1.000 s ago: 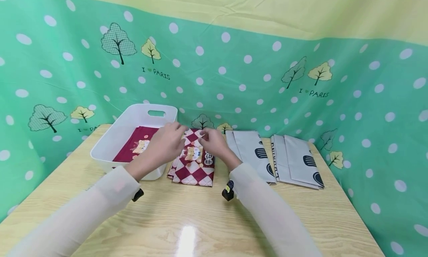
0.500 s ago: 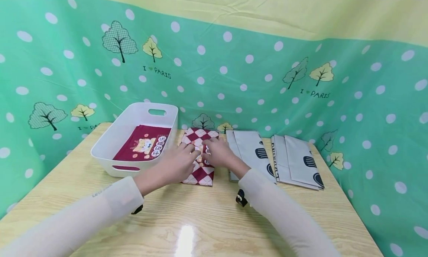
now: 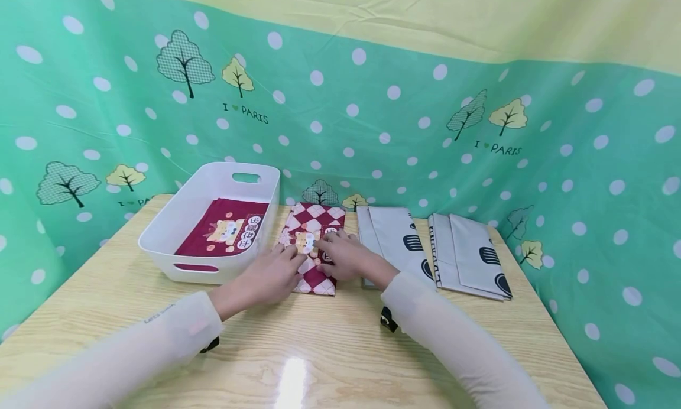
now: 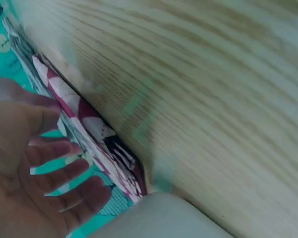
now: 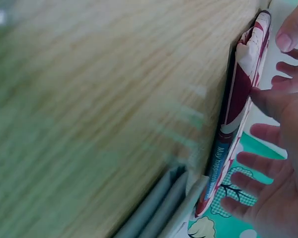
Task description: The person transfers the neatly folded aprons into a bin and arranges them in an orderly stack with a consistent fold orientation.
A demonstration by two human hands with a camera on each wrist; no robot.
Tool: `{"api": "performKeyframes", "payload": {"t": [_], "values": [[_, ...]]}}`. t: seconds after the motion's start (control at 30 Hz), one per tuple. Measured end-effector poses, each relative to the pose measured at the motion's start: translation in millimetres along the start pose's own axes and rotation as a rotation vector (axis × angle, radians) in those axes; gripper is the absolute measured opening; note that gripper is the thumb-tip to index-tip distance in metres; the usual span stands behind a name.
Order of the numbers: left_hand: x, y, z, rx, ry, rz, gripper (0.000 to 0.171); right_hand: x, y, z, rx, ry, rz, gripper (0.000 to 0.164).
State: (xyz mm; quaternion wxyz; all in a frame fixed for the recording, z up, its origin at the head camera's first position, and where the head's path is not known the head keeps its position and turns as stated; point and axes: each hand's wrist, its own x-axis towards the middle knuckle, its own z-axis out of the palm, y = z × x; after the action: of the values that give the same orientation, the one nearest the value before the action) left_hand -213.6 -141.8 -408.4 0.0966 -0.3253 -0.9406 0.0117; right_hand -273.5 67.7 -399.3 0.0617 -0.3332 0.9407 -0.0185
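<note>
A folded red-and-white checked cloth (image 3: 316, 217) with a cartoon animal on it lies on the table. My left hand (image 3: 273, 274) is at its near left corner, fingertips on or just over the fabric. Opposite, my right hand (image 3: 346, 255) rests on the right side with loosely bent fingers. The left wrist view has the left hand (image 4: 20, 168) with fingers spread beside the cloth's layered edge (image 4: 84, 111). In the right wrist view, the right hand (image 5: 288, 124) has its thumb at the edge of the cloth (image 5: 238, 94) and its other fingers apart.
A white plastic basket (image 3: 229, 271) stands left of the checked cloth. Inside it lies a folded dark red cloth (image 3: 223, 229). To the right are two folded grey cloths, one nearer (image 3: 385, 231) and one farther right (image 3: 470, 249). A green polka-dot curtain (image 3: 330, 143) hangs behind the table.
Both hands have come down from the checked cloth's far end towards its near part. The left hand has moved out from in front of the basket's contents. The cloth lies in about the same place.
</note>
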Motion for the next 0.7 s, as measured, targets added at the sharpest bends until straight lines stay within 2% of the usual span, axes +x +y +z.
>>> {"api": "performKeyframes", "payload": {"t": [0.13,0.27,0.57,0.7], "values": [[0.2,-2.7,7.6,-0.031,-0.071,-0.028,0.045,-2.2,2.8,1.3,0.020,-0.027,-0.053,0.052],[0.3,-2.9,12.4,-0.040,-0.122,-0.028,0.047,-5.3,5.7,1.1,0.039,-0.041,-0.097,0.048],[7.5,6.8,9.1,-0.096,-0.154,-0.028,0.046,-12.9,22.2,5.1,0.072,-0.042,-0.122,0.047],[11.9,12.4,8.6,-0.125,-0.182,-0.058,0.049,-14.7,27.2,3.8,0.084,-0.053,-0.119,0.047]]}}
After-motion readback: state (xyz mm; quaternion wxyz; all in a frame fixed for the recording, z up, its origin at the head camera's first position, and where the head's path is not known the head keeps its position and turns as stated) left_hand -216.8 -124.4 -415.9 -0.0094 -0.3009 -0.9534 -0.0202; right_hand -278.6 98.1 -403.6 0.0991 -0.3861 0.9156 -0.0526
